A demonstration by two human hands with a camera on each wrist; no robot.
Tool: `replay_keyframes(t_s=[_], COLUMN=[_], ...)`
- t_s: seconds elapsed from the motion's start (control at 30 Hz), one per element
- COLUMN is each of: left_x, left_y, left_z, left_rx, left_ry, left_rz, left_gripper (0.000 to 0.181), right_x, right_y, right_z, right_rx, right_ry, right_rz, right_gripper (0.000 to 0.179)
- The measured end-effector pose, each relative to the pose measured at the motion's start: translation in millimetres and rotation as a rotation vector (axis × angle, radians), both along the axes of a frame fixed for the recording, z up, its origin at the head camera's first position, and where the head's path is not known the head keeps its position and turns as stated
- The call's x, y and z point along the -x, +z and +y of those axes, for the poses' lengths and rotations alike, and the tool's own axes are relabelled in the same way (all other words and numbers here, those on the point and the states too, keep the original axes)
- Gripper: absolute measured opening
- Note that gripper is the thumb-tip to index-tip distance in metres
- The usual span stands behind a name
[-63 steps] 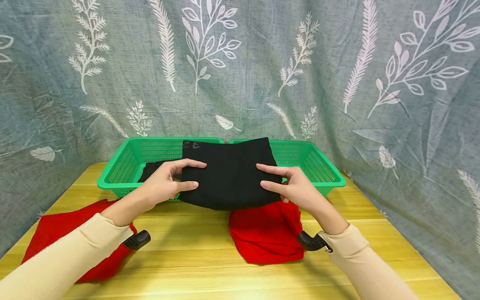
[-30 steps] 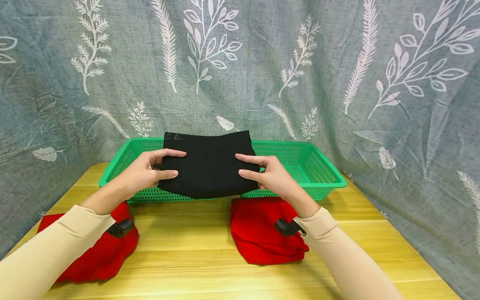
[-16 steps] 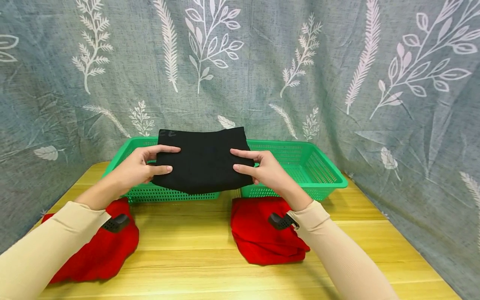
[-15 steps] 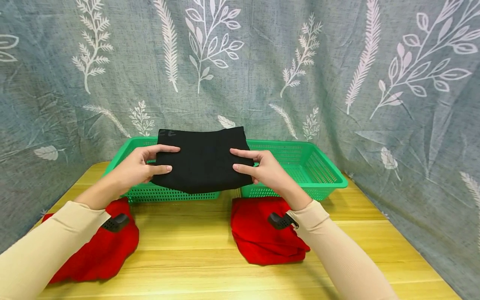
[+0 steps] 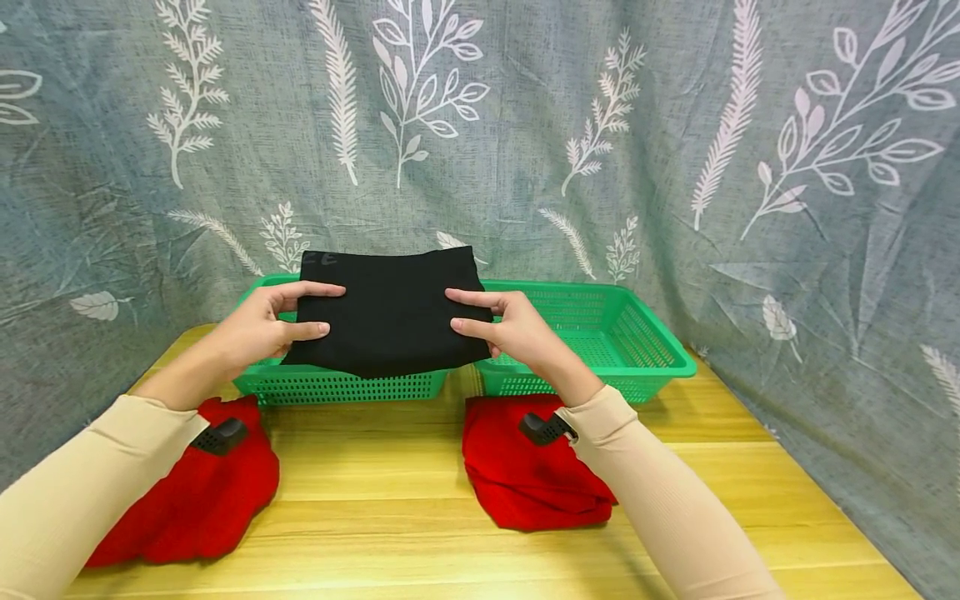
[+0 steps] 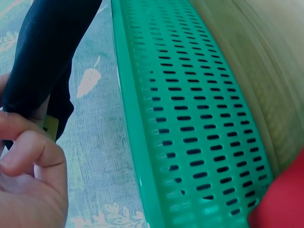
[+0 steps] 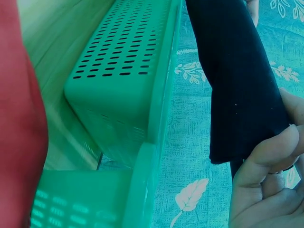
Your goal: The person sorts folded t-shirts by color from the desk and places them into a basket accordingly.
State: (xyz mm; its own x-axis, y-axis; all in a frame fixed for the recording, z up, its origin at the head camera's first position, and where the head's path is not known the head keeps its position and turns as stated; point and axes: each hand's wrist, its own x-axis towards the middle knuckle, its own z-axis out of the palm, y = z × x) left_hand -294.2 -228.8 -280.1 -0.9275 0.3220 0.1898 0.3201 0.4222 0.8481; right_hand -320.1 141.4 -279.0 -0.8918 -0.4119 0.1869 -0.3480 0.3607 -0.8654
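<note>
A folded black garment (image 5: 390, 312) is held flat in the air above the left green basket (image 5: 345, 386). My left hand (image 5: 262, 327) pinches its left edge, thumb on top. My right hand (image 5: 506, 329) pinches the right edge the same way. In the left wrist view the black cloth (image 6: 45, 61) hangs from my fingers (image 6: 28, 152) beside the basket wall (image 6: 199, 118). The right wrist view shows the black cloth (image 7: 237, 80) gripped by my fingers (image 7: 266, 161) over a basket (image 7: 128, 85).
A second green basket (image 5: 600, 333) stands to the right of the first, both at the back of the wooden table (image 5: 390, 492). One red cloth (image 5: 525, 475) lies at centre right, another red cloth (image 5: 195, 500) at left. A patterned grey curtain (image 5: 675, 167) hangs behind.
Both hands have carried the black garment to the left and away from me, from between the two baskets to above the left basket. The grip is unchanged.
</note>
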Motion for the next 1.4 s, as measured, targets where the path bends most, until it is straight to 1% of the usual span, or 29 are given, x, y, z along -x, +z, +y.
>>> replay_keyframes(t_s=[0.17, 0.4, 0.57, 0.8, 1.07, 1.4], left_x=[0.4, 1.0, 4.1, 8.2, 12.8, 19.2], left_y=[-1.3, -1.6, 0.5, 4.8, 9.4, 8.2], left_z=[-5.3, -12.3, -18.6, -26.6, -32.2, -39.1], left_rx=[-0.001, -0.005, -0.003, 0.011, 0.030, 0.050], left_ry=[0.013, 0.031, 0.042, 0.059, 0.082, 0.114], left_rz=[-0.014, -0.013, -0.025, -0.029, -0.031, -0.044], left_gripper=[0.055, 0.055, 0.056, 0.057, 0.057, 0.057], right_x=[2.8, 6.7, 11.5, 15.1, 23.5, 29.3], right_y=[1.7, 6.2, 12.8, 19.3, 14.7, 12.5], right_z=[-5, -13, -21, -30, -38, -49], right_rx=[-0.006, -0.028, -0.040, -0.042, -0.044, -0.062], right_ry=[-0.002, 0.014, 0.032, 0.039, 0.048, 0.055], right_rz=[0.001, 0.012, 0.038, 0.032, 0.044, 0.025], right_gripper=[0.045, 0.045, 0.046, 0.047, 0.047, 0.049])
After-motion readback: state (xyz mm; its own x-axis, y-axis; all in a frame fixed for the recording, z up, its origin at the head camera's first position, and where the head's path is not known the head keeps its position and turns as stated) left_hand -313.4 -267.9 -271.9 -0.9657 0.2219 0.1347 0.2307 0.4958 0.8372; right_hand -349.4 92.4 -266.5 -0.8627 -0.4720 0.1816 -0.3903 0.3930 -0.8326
